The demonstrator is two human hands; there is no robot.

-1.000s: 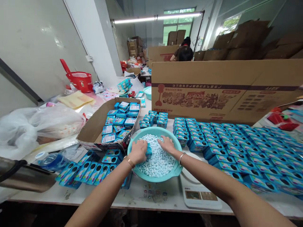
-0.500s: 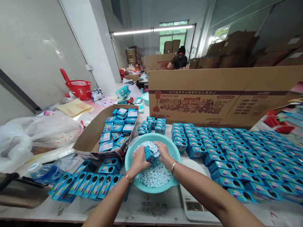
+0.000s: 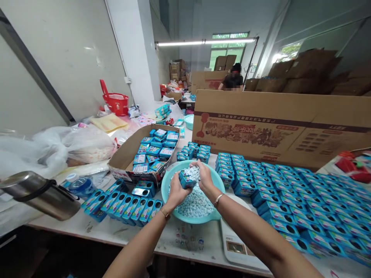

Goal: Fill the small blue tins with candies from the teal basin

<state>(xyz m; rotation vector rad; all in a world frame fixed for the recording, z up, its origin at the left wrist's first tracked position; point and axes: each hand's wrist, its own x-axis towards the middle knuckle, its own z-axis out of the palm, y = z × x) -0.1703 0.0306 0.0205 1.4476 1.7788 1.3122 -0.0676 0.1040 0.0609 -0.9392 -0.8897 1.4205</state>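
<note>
My left hand is wrapped round a small blue box, tilted above a turquoise basin. Pale blue-white pellets lie heaped in the basin, and more of them are piled at the box's open end. My right hand curves over those upper pellets beside the box, its fingers bent around them; part of its grip is hidden. Left of the basin stands a row of blue boxes with round dark openings. Behind that row, a cardboard carton holds several more blue boxes.
A white scale sits right of the basin, partly under my right forearm. Many blue boxes cover the table's right side. A large cardboard sheet stands behind. At left are a steel flask and a water bottle. Another person is farther back.
The view has swung left, so the scene sits farther right and the flask shows more fully. The blue box is tilted differently, and my right hand has shifted slightly around its pellets.
</note>
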